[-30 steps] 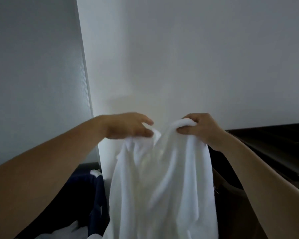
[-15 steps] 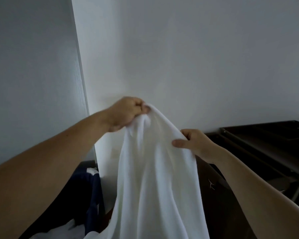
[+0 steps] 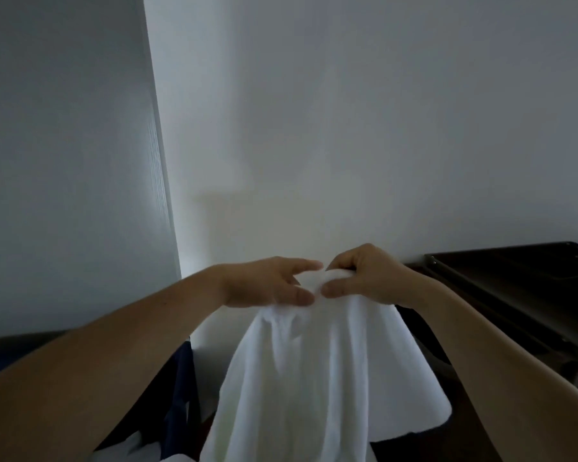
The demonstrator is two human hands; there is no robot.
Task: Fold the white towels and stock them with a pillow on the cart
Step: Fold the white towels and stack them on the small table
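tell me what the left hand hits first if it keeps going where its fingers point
Probably the right hand, almost fingertip to fingertip with the left hand; the bunched top of the white towel gripped there sits between them and may touch first. Depth looks similar.

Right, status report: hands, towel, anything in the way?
Left hand, right hand: both gripping white towel at its top. Towel hanging, unfolded. Dark cart to the right, apart.
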